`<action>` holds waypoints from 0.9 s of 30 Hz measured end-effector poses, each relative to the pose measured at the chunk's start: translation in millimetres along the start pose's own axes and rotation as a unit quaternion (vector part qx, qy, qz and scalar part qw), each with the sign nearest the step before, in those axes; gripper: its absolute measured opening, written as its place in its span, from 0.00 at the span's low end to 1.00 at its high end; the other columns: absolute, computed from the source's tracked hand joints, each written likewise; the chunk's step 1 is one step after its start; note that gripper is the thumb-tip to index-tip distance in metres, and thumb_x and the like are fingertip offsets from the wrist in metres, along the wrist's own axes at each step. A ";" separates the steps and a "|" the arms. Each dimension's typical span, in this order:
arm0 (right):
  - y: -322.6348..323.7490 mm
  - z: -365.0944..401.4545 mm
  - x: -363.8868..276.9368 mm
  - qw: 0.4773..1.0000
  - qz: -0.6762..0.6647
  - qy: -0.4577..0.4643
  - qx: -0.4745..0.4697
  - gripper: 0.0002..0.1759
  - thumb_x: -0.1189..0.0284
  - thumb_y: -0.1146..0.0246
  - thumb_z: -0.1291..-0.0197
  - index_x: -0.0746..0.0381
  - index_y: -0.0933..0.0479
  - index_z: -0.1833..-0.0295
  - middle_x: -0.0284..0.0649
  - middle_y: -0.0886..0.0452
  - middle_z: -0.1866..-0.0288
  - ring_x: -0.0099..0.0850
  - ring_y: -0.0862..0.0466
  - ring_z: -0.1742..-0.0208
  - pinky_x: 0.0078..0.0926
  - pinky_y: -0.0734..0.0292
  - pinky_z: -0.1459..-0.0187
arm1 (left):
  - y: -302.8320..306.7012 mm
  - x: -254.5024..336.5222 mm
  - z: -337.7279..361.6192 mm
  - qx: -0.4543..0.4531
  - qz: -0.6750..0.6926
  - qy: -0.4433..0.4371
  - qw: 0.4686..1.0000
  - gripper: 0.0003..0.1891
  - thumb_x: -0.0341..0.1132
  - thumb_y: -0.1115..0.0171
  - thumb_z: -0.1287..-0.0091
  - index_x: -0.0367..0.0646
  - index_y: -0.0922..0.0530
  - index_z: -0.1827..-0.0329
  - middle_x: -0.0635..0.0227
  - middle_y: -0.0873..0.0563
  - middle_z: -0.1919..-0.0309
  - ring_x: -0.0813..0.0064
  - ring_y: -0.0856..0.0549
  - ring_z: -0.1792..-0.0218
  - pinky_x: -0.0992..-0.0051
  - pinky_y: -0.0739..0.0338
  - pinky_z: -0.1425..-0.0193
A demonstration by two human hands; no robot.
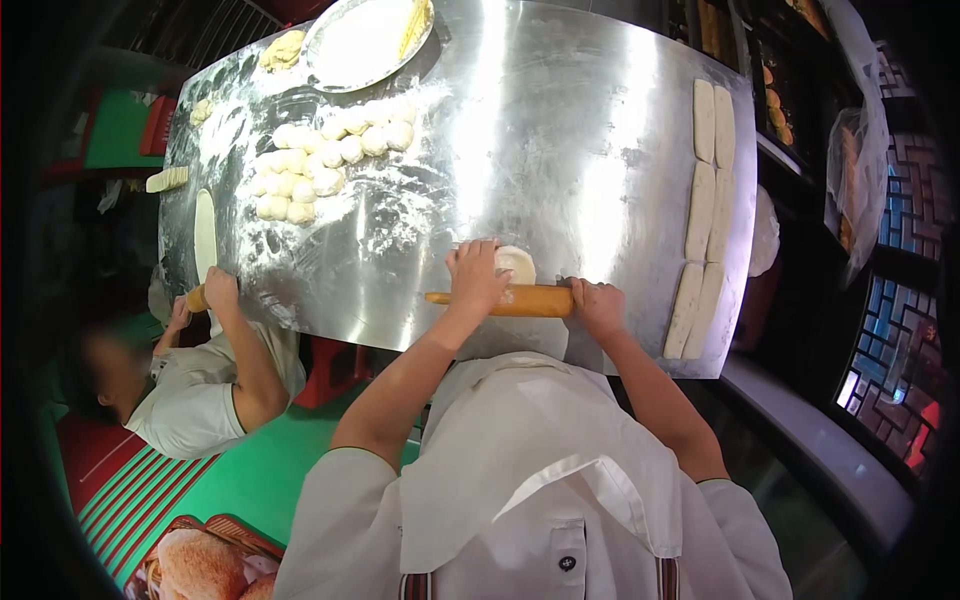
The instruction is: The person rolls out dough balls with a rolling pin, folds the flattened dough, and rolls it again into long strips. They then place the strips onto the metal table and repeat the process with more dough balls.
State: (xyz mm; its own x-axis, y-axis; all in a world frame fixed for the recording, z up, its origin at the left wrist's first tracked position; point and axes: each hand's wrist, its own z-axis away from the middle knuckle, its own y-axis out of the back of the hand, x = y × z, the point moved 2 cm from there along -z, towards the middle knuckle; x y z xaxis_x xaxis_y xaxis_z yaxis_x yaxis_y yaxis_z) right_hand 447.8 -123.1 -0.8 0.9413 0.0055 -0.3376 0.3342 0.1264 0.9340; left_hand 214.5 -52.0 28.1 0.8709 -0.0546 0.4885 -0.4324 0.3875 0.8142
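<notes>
My right hand (598,305) is closed around the right end of a wooden rolling pin (535,301). The pin lies crosswise near the table's front edge. My left hand (475,272) reaches across the pin's left part, its tapered left handle sticking out past my wrist. Fingers and thumb of this hand meet the left edge of a small flat dough round (516,264) just beyond the pin. Part of the round is hidden by hand and pin.
Floury dough balls (328,165) cluster on the metal table (540,110). Long dough strips (708,215) line its right side; a large floured pan (355,45) stands far left. At left, a co-worker's hands (220,290) hold another rolling pin by a long dough piece (205,235).
</notes>
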 end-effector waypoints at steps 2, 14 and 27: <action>10.1 -1.6 0.3 1.000 0.023 -0.003 -0.019 0.25 0.55 0.50 0.26 0.55 0.18 0.71 0.45 0.19 0.81 0.45 0.17 0.78 0.43 0.22 0.72 | -1.1 -14.7 -11.1 0.015 0.011 -0.012 1.000 0.20 0.40 0.30 0.38 0.47 0.20 0.43 0.63 0.17 0.48 0.60 0.24 0.41 0.54 0.42 0.34; -47.7 43.8 96.6 0.983 -0.023 -0.174 -0.052 0.27 0.72 0.31 0.42 0.65 0.28 0.37 0.50 0.16 0.55 0.50 0.16 0.57 0.44 0.20 0.59 | 126.0 -154.9 -25.1 0.346 0.310 0.139 0.874 0.06 0.30 0.34 0.35 0.39 0.21 0.60 0.70 0.20 0.71 0.77 0.23 0.69 0.73 0.30 0.65; -44.0 34.6 105.3 0.974 -0.114 -0.181 -0.071 0.33 0.72 0.27 0.49 0.69 0.29 0.37 0.53 0.16 0.56 0.51 0.16 0.59 0.43 0.20 0.59 | 12.3 -109.4 6.1 0.259 0.162 0.187 0.934 0.09 0.32 0.33 0.39 0.35 0.22 0.63 0.55 0.18 0.71 0.61 0.18 0.67 0.65 0.25 0.59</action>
State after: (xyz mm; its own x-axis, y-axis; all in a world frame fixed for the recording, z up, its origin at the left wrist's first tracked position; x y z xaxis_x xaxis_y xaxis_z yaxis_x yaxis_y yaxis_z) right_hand 533.8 -162.4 -73.4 0.8072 -0.3857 -0.4468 0.5507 0.2195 0.8053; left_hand 112.5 -46.9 -13.4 0.6533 0.3511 0.6708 -0.6582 -0.1744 0.7323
